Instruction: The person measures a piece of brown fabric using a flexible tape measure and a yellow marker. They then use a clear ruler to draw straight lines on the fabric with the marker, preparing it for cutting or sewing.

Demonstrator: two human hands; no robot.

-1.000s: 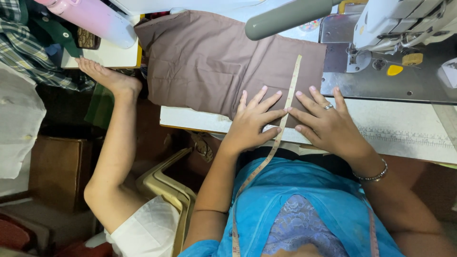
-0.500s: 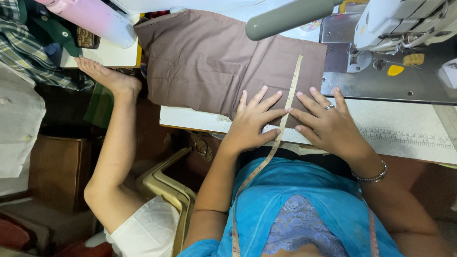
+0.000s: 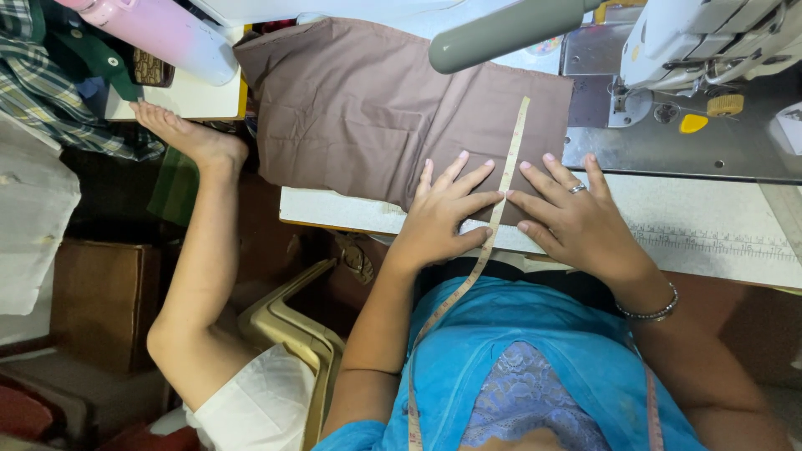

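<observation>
A brown folded cloth (image 3: 376, 108) lies flat on the white sewing table (image 3: 718, 242). A yellow measuring tape (image 3: 511, 159) runs from my neck up across the cloth's right part. My left hand (image 3: 447, 213) rests flat, fingers spread, on the cloth's near edge, just left of the tape. My right hand (image 3: 576, 221), with a ring and a bracelet, lies flat beside the tape on its right, fingertips touching the tape and cloth. Neither hand grips anything.
A white sewing machine (image 3: 710, 42) stands on a grey metal plate (image 3: 668, 142) at the far right. Another person's bare leg and foot (image 3: 196, 142) reach toward a small table at left. A pink bottle (image 3: 167, 33), plaid fabric (image 3: 50, 92) and a beige plastic chair (image 3: 292, 334) sit left.
</observation>
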